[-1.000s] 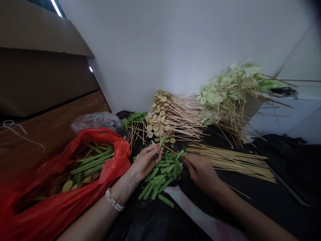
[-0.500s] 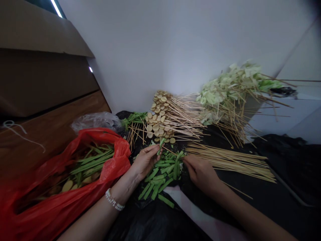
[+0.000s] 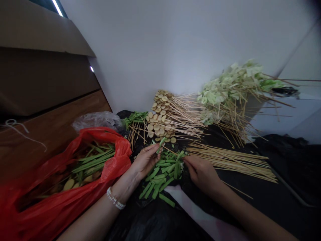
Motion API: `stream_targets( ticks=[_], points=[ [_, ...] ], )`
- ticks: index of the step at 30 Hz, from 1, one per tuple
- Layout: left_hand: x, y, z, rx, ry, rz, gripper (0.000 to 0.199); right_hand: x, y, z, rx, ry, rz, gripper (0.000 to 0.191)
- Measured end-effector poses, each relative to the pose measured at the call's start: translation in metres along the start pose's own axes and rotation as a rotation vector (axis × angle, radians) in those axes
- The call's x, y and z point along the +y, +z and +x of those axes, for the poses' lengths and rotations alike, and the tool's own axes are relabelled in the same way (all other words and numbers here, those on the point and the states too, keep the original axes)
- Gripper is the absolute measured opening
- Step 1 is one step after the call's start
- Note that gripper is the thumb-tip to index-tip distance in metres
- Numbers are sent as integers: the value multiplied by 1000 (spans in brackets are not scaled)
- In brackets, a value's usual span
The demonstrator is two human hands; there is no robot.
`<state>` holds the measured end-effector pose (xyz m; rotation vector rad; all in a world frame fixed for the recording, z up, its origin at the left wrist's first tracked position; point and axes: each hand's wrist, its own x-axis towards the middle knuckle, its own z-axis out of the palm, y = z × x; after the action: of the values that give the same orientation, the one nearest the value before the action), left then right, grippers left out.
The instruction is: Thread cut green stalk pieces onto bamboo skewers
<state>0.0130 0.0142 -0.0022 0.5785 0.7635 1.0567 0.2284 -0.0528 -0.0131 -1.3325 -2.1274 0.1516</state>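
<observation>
Red bag point(image 3: 122, 150) far left, long beans point(image 3: 94, 162) inside. My left hand point(image 3: 146, 160) has a bean piece point(image 3: 161, 145) pinched in the fingertips, tilted. Cut pile point(image 3: 156, 190) sits between hands. Skewer point(image 3: 170, 150) slants from near that piece into my right hand point(image 3: 200, 169), fingers closed on it; can't tell if it's pierced. Loose skewers point(image 3: 233, 160) beyond, on black plastic point(image 3: 250, 190).

Crinkled, glossy plastic all over the red bag point(image 3: 120, 147), filmy see-through plastic on the clear bag point(image 3: 97, 119), wrinkled black sheeting point(image 3: 147, 221) with a faint sheen, and here's dry, matt wood along the loose skewers point(image 3: 233, 162), shiny beads on the bracelet point(image 3: 115, 198), and a smooth, matt wall point(image 3: 137, 50)!
</observation>
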Motion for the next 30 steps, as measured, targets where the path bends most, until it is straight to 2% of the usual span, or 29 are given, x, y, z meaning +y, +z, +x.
stream_targets(
  ticks=[9, 16, 25, 30],
  points=[
    [0, 2, 0, 28, -9, 1, 6, 1, 2, -1, -10, 6, -17, 22],
    [-1, 0, 1, 59, 15, 30, 12, 0, 3, -2, -23, 13, -3, 21],
    [-7, -4, 3, -42, -26, 53, 15, -3, 7, -4, -1, 20, 44, 23],
    [-9, -1, -2, -39, -23, 125, 22, -6, 7, -3, 12, 29, 90, 23]
  ],
)
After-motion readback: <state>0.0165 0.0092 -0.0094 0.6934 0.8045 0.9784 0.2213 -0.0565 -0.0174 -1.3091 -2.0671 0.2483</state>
